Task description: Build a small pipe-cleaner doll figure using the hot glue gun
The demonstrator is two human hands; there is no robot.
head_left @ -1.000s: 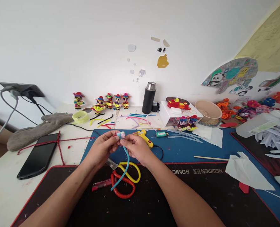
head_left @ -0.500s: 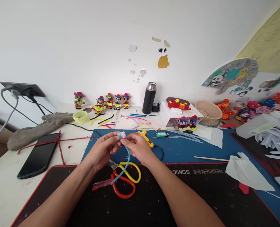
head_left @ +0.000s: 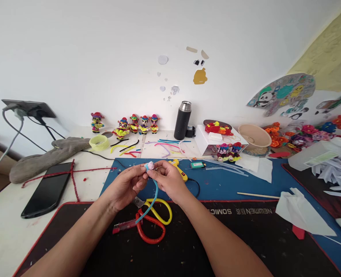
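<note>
Between my two hands is a small pale-pink fuzzy piece (head_left: 150, 165) with light blue wound around its lower part. My left hand (head_left: 130, 181) pinches it from the left with thumb and fingertips. From the other side, my right hand (head_left: 168, 177) closes its thumb and forefinger at the blue winding. A light-blue pipe cleaner (head_left: 155, 192) runs down from there in a curve, its free end hanging in front of the scissors (head_left: 150, 234), which have one red and one yellow handle. A red utility knife (head_left: 124, 226) lies beside them on the black mat (head_left: 109, 254).
Behind my hands lies a yellow glue gun (head_left: 182, 171) on the blue mat (head_left: 213, 184). A black flask (head_left: 182, 121), a white box (head_left: 206, 144) and several small dolls (head_left: 122, 129) stand along the wall. On the left is a black phone (head_left: 47, 190); on the right, white tissue (head_left: 301, 213).
Both hands stay almost in place, still pinching the fuzzy piece, which has turned slightly so more of its pink top shows. The whole view has shifted a little.
</note>
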